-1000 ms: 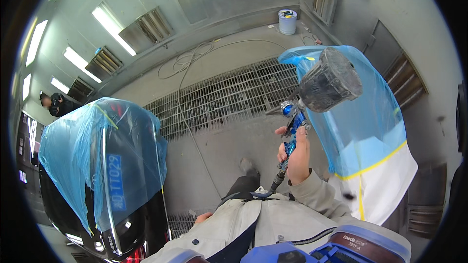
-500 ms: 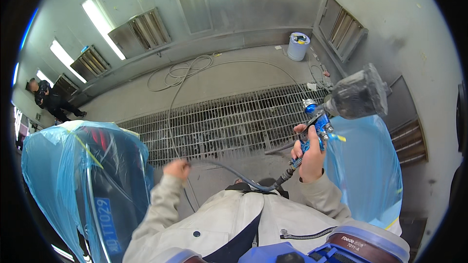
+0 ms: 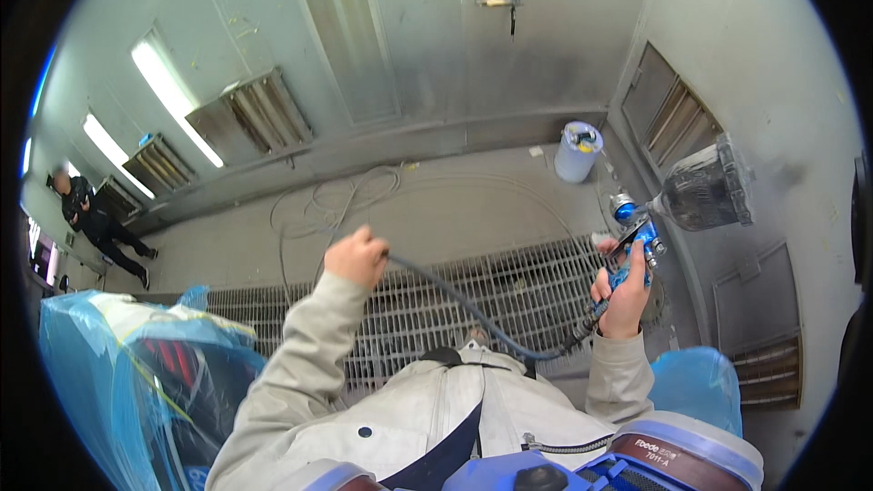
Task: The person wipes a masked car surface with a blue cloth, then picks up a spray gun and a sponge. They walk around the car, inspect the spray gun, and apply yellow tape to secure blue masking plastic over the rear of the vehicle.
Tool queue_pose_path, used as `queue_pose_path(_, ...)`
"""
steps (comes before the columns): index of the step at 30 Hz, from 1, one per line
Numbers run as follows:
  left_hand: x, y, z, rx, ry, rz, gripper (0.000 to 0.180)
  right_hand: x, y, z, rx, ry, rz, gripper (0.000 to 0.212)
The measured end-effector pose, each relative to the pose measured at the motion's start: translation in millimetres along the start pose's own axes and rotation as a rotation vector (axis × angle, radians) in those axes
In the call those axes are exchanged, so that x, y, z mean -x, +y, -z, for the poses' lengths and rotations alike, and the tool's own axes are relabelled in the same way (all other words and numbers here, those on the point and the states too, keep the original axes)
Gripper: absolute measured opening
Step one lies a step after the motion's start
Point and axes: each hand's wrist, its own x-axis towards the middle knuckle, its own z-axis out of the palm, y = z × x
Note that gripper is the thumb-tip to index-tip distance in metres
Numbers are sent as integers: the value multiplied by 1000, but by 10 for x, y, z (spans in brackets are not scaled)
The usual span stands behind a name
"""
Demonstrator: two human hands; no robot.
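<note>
I see the left hand (image 3: 357,257) wrapped around the dark air hose (image 3: 471,311), which sags across to the blue spray gun (image 3: 647,235); the right hand (image 3: 625,305) grips that gun, out front to the right.

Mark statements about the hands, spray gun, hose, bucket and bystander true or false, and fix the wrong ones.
1. The right hand holds the blue spray gun. True.
2. The left hand is empty. False: the left hand is closed around the hose.
3. The hose runs to the spray gun's handle. True.
4. The bucket stands on the grating. False: the bucket stands on the plain floor.
5. A bystander in dark clothes is at the left. True.
</note>
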Motion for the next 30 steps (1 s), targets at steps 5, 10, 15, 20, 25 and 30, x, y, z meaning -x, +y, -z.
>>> queue_pose_path(5,-10,-690,-973,179,-142,334,21,-1203,106,-575,-84,-83,-101,45)
queue_pose_path(10,143,-875,-1903,339,-224,586,26,-2333,455,-1208,-8,-136,-181,48)
queue_pose_path(15,-522,-1278,-2532,486,-301,736,30,-3488,905,-1904,-25,-128,-178,47)
queue_pose_path(20,-1665,-1976,-2740,577,-290,710,28,-4906,1148,-2657,34,-35,-54,52)
queue_pose_path(25,-2254,-2561,-2806,581,-223,802,25,-6123,1380,-3164,242,-127,68,48)
queue_pose_path(30,-1941,-3007,-3375,627,-72,998,27,-7319,1728,-3635,277,-246,-69,47)
